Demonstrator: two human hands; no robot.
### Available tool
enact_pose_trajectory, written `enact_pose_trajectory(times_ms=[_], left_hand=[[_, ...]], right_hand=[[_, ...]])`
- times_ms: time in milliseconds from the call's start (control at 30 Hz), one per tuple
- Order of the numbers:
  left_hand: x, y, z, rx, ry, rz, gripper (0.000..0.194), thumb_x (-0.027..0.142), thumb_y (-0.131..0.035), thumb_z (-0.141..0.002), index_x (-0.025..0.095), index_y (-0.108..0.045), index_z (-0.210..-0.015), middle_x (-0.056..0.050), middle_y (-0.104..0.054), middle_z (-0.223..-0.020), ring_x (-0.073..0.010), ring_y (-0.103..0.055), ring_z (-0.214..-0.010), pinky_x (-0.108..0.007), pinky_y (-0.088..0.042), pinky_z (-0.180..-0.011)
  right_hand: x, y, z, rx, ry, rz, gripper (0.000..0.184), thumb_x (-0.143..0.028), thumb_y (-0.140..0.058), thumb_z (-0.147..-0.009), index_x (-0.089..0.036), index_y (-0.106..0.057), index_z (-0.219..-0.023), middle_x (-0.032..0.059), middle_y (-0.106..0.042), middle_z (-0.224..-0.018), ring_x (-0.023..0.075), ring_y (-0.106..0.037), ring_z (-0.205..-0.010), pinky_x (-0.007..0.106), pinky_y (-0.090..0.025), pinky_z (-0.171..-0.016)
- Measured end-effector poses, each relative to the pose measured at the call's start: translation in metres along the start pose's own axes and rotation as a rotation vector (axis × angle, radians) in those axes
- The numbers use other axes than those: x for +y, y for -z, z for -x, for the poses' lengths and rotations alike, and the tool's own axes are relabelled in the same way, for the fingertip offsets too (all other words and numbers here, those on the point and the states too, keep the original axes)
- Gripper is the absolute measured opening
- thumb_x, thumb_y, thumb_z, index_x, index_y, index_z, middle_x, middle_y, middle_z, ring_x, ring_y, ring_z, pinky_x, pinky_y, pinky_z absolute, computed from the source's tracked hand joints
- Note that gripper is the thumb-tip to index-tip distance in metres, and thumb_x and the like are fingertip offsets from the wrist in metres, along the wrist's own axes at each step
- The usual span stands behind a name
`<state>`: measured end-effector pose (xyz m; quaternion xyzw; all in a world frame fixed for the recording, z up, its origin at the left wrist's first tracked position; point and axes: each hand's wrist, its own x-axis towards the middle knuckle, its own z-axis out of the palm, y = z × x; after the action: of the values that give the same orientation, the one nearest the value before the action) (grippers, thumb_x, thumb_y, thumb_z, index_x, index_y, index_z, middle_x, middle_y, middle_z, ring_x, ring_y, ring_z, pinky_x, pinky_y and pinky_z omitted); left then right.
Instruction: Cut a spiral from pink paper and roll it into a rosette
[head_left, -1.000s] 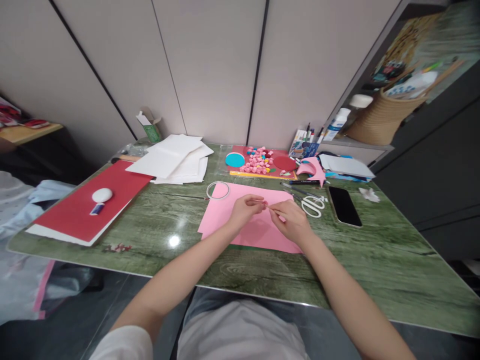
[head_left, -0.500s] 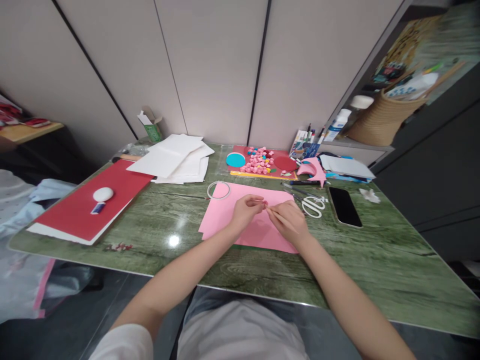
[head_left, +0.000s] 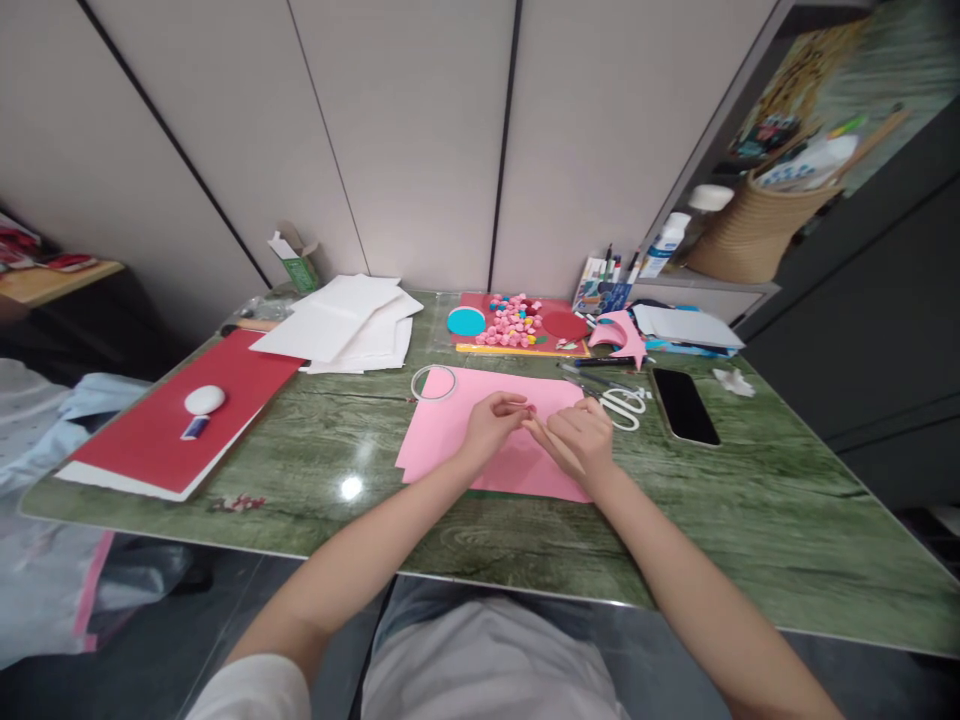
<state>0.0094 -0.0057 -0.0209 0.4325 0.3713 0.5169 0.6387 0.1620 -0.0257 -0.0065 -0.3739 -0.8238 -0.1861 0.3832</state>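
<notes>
My left hand (head_left: 491, 428) and my right hand (head_left: 576, 438) meet fingertip to fingertip above a pink paper sheet (head_left: 442, 430) lying on the green table (head_left: 315, 440). Both hands pinch a small pink strip of paper (head_left: 529, 412) between them. The strip is tiny and mostly hidden by the fingers. A roll of clear tape (head_left: 434, 382) lies just beyond the sheet's far left corner. White scissors (head_left: 621, 408) lie to the right of my right hand.
A black phone (head_left: 684, 405) lies right of the scissors. At the back are a red sheet with small coloured paper pieces (head_left: 512, 322), a teal disc (head_left: 466, 321), white papers (head_left: 345, 320) and pens (head_left: 607, 275). A red board with a white glue tube (head_left: 202, 403) sits left.
My right hand has drawn a little closer to the left hand. The view has shifted slightly; the objects on the table have not moved.
</notes>
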Motion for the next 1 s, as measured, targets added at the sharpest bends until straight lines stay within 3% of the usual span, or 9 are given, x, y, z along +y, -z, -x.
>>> enact_pose_trajectory(times_ms=[167, 267, 367, 500, 600, 767, 900, 1000], left_hand=[[0.003, -0.001, 0.000, 0.016, -0.014, -0.009, 0.027, 0.019, -0.066, -0.058, 0.012, -0.059, -0.083, -0.008, -0.066, -0.079, -0.0160, -0.062, -0.075, -0.032, -0.047, -0.073], [0.005, -0.002, 0.001, 0.031, -0.004, -0.011, 0.027, 0.019, -0.065, -0.059, 0.012, -0.058, -0.084, -0.007, -0.065, -0.076, -0.0153, -0.061, -0.072, -0.031, -0.047, -0.071], [0.007, -0.001, 0.001, 0.059, -0.001, -0.043, 0.026, 0.019, -0.065, -0.058, 0.013, -0.058, -0.083, -0.007, -0.065, -0.075, -0.0152, -0.061, -0.072, -0.031, -0.046, -0.071], [0.008, 0.001, 0.000, 0.049, -0.034, -0.055, 0.026, 0.021, -0.065, -0.060, 0.014, -0.058, -0.084, -0.008, -0.066, -0.082, -0.0161, -0.061, -0.077, -0.031, -0.046, -0.073], [0.005, 0.002, -0.001, 0.050, -0.061, -0.083, 0.026, 0.021, -0.065, -0.060, 0.013, -0.058, -0.084, -0.008, -0.066, -0.083, -0.0161, -0.061, -0.079, -0.030, -0.046, -0.073], [-0.002, 0.001, -0.002, 0.046, -0.082, -0.118, 0.022, 0.018, -0.064, -0.060, 0.013, -0.058, -0.081, -0.007, -0.065, -0.079, -0.0153, -0.061, -0.077, -0.030, -0.046, -0.074], [-0.002, -0.001, 0.000, 0.025, -0.089, -0.093, 0.024, 0.018, -0.066, -0.059, 0.013, -0.058, -0.082, -0.007, -0.065, -0.079, -0.0157, -0.061, -0.078, -0.031, -0.046, -0.075], [0.002, -0.001, 0.001, 0.029, 0.006, -0.015, 0.029, 0.020, -0.067, -0.060, 0.013, -0.058, -0.086, -0.008, -0.065, -0.081, -0.0158, -0.062, -0.076, -0.032, -0.046, -0.075]], right_hand=[[0.000, 0.000, 0.001, -0.015, -0.046, 0.012, 0.032, -0.043, -0.053, -0.079, -0.019, -0.051, -0.057, -0.0013, -0.049, -0.047, 0.0113, -0.044, -0.049, 0.032, -0.028, -0.060], [-0.001, 0.002, -0.002, -0.010, -0.093, -0.076, 0.020, -0.039, -0.054, -0.080, -0.019, -0.059, -0.082, -0.0005, -0.057, -0.055, 0.0116, -0.049, -0.051, 0.031, -0.031, -0.064], [-0.002, 0.004, -0.006, -0.062, -0.039, -0.138, 0.021, -0.029, -0.052, -0.082, -0.021, -0.056, -0.101, 0.0006, -0.064, -0.067, 0.0117, -0.054, -0.057, 0.031, -0.033, -0.069], [-0.002, 0.004, -0.007, -0.081, 0.027, -0.140, 0.014, -0.020, -0.052, -0.082, -0.022, -0.057, -0.094, 0.0013, -0.066, -0.076, 0.0120, -0.056, -0.066, 0.031, -0.033, -0.072], [-0.002, 0.004, -0.006, -0.089, -0.002, -0.101, 0.008, -0.024, -0.051, -0.082, -0.020, -0.058, -0.083, 0.0007, -0.062, -0.068, 0.0114, -0.053, -0.063, 0.031, -0.032, -0.073], [0.000, 0.003, -0.007, -0.041, 0.037, 0.068, 0.029, -0.028, -0.051, -0.081, -0.018, -0.046, -0.055, -0.0033, -0.045, -0.049, 0.0097, -0.041, -0.053, 0.029, -0.030, -0.068], [0.001, 0.005, -0.005, -0.005, 0.078, 0.087, 0.031, -0.028, -0.052, -0.080, -0.018, -0.044, -0.052, -0.0042, -0.041, -0.047, 0.0091, -0.037, -0.050, 0.029, -0.029, -0.065], [0.001, 0.010, -0.002, 0.045, -0.015, -0.013, 0.029, -0.030, -0.051, -0.079, -0.018, -0.046, -0.053, -0.0034, -0.042, -0.046, 0.0099, -0.039, -0.049, 0.030, -0.031, -0.065]])
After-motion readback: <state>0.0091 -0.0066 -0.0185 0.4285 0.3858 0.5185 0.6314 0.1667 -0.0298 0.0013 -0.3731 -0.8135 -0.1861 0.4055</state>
